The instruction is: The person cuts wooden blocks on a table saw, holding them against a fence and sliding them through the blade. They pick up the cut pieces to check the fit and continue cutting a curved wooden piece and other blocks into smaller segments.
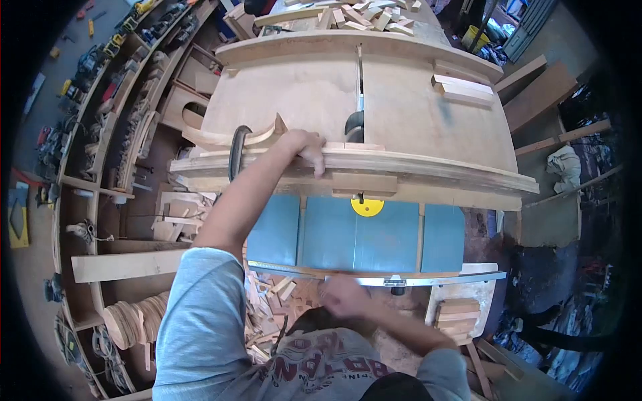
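Note:
My left hand is closed over the near fence of a plywood table-saw sled. Its thumb hangs down the near side, while the other fingers are partly hidden behind the fence. Just right of these fingers, a small wood strip lies along the fence. The dark blade guard stands beyond that strip, at the sled's slot. A black clamp straddles the fence left of my hand. My right hand is near my body, by the saw's front rail, its fingers smeared.
Below the sled lies the blue saw table with a yellow insert. Two pale wood blocks sit on the sled's right side. Cut pieces are heaped at the back. Shelves of tools line the left.

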Demonstrator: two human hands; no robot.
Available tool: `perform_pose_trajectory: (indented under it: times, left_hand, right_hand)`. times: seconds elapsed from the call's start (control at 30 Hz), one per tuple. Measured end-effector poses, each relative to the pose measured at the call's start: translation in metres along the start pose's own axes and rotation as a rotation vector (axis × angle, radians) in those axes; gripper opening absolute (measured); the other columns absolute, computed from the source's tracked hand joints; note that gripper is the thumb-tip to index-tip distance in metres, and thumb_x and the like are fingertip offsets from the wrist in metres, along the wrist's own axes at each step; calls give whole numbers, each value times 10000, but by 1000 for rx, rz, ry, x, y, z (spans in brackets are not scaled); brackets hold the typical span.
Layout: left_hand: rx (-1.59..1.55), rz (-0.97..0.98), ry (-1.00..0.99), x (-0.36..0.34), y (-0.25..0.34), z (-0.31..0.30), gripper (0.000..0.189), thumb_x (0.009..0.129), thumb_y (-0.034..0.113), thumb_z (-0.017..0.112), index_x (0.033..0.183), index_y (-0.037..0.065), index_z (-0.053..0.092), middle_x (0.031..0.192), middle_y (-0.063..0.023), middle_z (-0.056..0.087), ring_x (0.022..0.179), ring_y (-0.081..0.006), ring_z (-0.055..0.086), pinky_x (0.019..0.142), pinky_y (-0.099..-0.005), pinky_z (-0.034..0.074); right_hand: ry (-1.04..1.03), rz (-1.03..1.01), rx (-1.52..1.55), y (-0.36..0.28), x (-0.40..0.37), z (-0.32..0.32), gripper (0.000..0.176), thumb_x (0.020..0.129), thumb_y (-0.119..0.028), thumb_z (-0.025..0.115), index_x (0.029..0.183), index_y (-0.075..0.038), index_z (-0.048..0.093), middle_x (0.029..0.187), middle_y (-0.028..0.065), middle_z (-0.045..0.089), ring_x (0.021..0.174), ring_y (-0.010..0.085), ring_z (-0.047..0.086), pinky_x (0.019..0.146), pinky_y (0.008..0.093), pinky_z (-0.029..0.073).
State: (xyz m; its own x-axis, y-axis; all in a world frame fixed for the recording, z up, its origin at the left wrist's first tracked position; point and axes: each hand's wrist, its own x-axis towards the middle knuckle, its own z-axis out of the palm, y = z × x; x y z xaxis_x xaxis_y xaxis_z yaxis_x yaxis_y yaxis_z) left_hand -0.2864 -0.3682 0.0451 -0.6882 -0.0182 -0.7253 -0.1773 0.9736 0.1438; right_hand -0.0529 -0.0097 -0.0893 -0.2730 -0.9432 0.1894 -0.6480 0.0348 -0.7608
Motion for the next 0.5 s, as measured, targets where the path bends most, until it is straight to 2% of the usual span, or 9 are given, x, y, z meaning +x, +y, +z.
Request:
perform_pose_trajectory:
  times: [0.03,0.07,0.1,0.13,0.2,0.23,0.37,0.43,0.5]
  left_hand:
    - [1,-6,-5,0,1,1,1060,521,429,948,1466,97,600,1481,-150,616,1340,-355,625,1088,-478,534]
    - [4,-11,-12,3,2,3,1081,518,427,952,1481,96,588,1478,-153,616,1352,-361,615,1104,-481,523]
    - [7,-33,-29,8,0,5,1138,521,423,958,1529,99,539,1526,-159,567,1395,-369,576,1129,-489,509]
    - [18,-42,-21,9,0,3,1138,521,423,958,1529,99,539,1526,-159,567,1395,-369,576,1129,-489,509]
    - [28,-36,-37,9,2,4,1181,526,416,962,1564,100,495,1575,-157,513,1434,-371,536,1146,-490,499]
    - [36,-42,-37,8,4,5,1186,531,411,962,1571,102,483,1591,-152,492,1446,-368,523,1155,-490,491]
    - [-3,-40,-64,8,3,10,1184,531,414,962,1570,107,486,1589,-149,493,1443,-361,526,1157,-492,490]
    - [19,-17,46,2,3,8,1132,532,457,962,1515,65,559,1496,-182,612,1379,-363,599,1122,-473,513]
    - [-28,-27,35,3,1,14,1046,565,420,945,1470,44,578,1434,-193,646,1339,-372,625,1095,-477,529]
  right_hand:
    - [-211,166,157,2,-16,69,243,897,-240,729,1079,-80,756,1102,158,755,989,375,720,857,475,596]
    - [-217,113,213,5,-17,114,330,945,-304,696,1188,-84,739,1211,177,744,1079,392,719,914,487,593]
    - [-283,135,270,41,-30,198,392,985,-356,653,1279,-103,718,1330,166,715,1247,377,670,1040,489,546]
    - [-273,122,267,59,-13,215,392,985,-356,653,1279,-103,718,1330,166,715,1247,377,670,1040,489,546]
    - [-568,538,157,78,21,233,465,993,-407,635,1324,-86,697,1386,168,689,1374,355,590,1155,481,455]
    - [-577,621,143,86,26,242,468,990,-406,638,1321,-82,698,1385,173,688,1374,356,589,1156,479,453]
    - [-346,655,142,89,18,270,478,977,-402,646,1309,-63,703,1380,190,686,1375,361,588,1162,474,444]
    - [-256,629,138,82,11,272,483,971,-401,651,1303,-53,705,1378,198,685,1375,363,587,1164,471,440]
    - [-248,616,135,77,4,260,486,968,-400,653,1300,-48,707,1377,202,684,1375,364,587,1165,470,438]
